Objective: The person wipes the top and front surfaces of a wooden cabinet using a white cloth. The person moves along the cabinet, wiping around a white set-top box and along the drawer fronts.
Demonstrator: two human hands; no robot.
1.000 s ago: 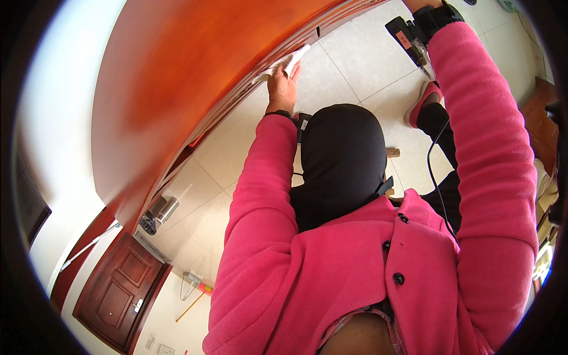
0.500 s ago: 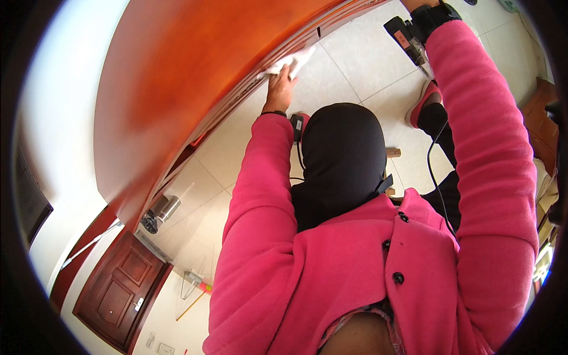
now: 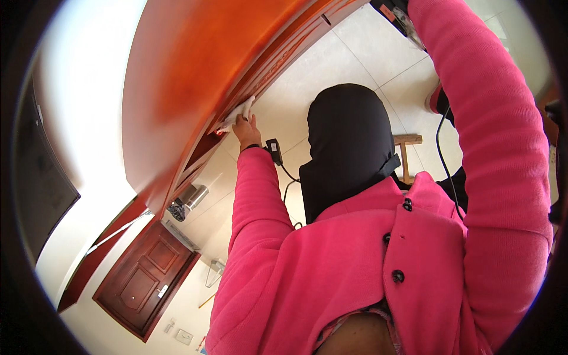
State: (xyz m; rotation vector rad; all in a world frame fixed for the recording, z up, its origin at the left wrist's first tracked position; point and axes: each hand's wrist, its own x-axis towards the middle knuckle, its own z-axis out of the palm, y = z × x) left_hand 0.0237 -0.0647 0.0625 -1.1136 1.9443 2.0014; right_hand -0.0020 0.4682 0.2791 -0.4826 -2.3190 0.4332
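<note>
Fingers closed on a white cloth [image 3: 242, 111], my left hand [image 3: 244, 133] touches it against the grooved edge of a glossy red-brown wooden piece of furniture [image 3: 195, 65]. A black device [image 3: 273, 151] with a cable is at that wrist. My right arm, in a pink sleeve, reaches up past the top edge at right, so that hand is out of sight. Another black device [image 3: 393, 16] shows beside that sleeve.
A black fabric-covered shape [image 3: 346, 148] fills the middle, over pale floor tiles. Beside it are a small wooden support [image 3: 408, 139] and my pink shoe [image 3: 433, 98]. Lower left are a steel cylinder [image 3: 194, 196] and a dark wooden door [image 3: 142, 281].
My left hand and the cloth have moved down and leftward along the furniture edge. The view has shifted somewhat, and my right wrist has passed out of the top of the picture.
</note>
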